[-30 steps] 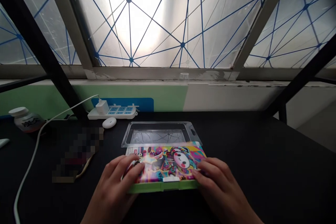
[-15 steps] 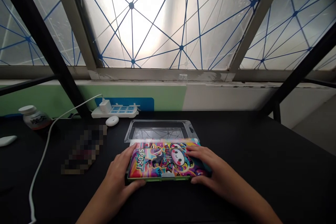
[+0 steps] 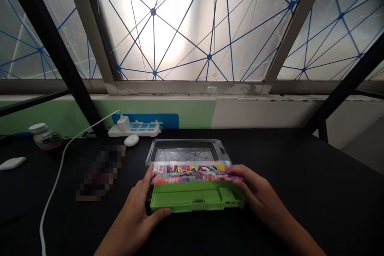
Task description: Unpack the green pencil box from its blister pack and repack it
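A pencil case (image 3: 192, 198) lies on the black desk, its bright green inside with moulded compartments showing. Its colourful printed lid (image 3: 192, 177) is raised and tilted back. My left hand (image 3: 141, 204) is wrapped round the left end of the case, thumb on the front edge. With fingers and thumb my right hand (image 3: 255, 188) grips the right end of the lid. Behind the lid shows a strip of bright cartoon print (image 3: 186, 168); whether it belongs to the case I cannot tell. Farther back, a clear plastic tray (image 3: 187, 144) touches or lies close to this strip.
On the left of the desk (image 3: 300, 176) are a white-capped bottle (image 3: 48, 138), a white object (image 3: 12, 163), a blurred-out item (image 3: 100, 174) and a white cable (image 3: 55, 176). A power strip (image 3: 136, 129) and a round white case (image 3: 131, 140) stand near the wall.
The pencil case's lid has swung up and away from me, uncovering the green inside. My right hand rose with the lid; my left hand stays on the case's left end.
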Tool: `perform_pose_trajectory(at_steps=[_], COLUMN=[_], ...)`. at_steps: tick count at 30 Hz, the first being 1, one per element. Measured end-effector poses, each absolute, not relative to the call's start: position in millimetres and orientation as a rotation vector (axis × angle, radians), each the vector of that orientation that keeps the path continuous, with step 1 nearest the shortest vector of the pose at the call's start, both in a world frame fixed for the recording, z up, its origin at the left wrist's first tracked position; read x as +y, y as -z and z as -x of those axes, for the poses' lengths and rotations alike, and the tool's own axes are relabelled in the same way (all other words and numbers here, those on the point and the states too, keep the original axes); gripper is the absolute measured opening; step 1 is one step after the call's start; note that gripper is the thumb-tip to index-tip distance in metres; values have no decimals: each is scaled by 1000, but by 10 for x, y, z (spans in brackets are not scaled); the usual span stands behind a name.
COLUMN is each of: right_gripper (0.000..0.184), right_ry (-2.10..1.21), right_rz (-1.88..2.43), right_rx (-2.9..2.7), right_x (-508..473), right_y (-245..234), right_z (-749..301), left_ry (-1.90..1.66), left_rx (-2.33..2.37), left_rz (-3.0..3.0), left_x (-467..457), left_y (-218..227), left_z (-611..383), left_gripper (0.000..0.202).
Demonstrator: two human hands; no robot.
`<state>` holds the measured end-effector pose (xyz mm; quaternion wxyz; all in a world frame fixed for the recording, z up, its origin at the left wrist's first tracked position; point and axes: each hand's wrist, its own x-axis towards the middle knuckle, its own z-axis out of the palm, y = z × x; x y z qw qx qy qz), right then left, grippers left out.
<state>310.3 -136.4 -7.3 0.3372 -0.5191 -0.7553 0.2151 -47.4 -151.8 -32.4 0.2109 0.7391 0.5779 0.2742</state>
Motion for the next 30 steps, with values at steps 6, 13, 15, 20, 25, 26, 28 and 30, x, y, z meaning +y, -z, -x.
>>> perform_pose_trajectory(at_steps=[6, 13, 15, 20, 25, 26, 28, 30], right_gripper=[68, 43, 49, 49, 32, 29, 24, 22], right_ry=[-452, -294, -313, -154, 270, 291, 219, 93], right_rz=[1383, 1550, 1660, 1751, 1646, 1606, 1512, 1438], right_rx=[-2080, -1901, -1878, -1963, -2188, -2233, -2322, -2387], right_x=[-1559, -1493, -1456, -1341, -1277, -1268, -1245, -1210], right_y=[295, 223, 194, 168, 73, 40, -23, -70], right_z=[-3205, -3084, -3047, -2975, -2806, -2741, -2581, -2402], left_ry=[-800, -743, -703, -736, -731, -714, -687, -671], left_rx=[1588, 1559, 1595, 1713, 1703, 1679, 1641, 1617], left_rz=[-2075, -2068, -2084, -2079, -2048, -2065, -2097, -2120], left_x=[-1482, -1481, -1476, -1435, -1404, -1404, -1412, -1421], left_y=[250, 217, 234, 294, 336, 343, 357, 366], left_z=[439, 405, 394, 362, 379, 391, 418, 440], left_gripper=[54, 46, 43, 49, 52, 53, 60, 74])
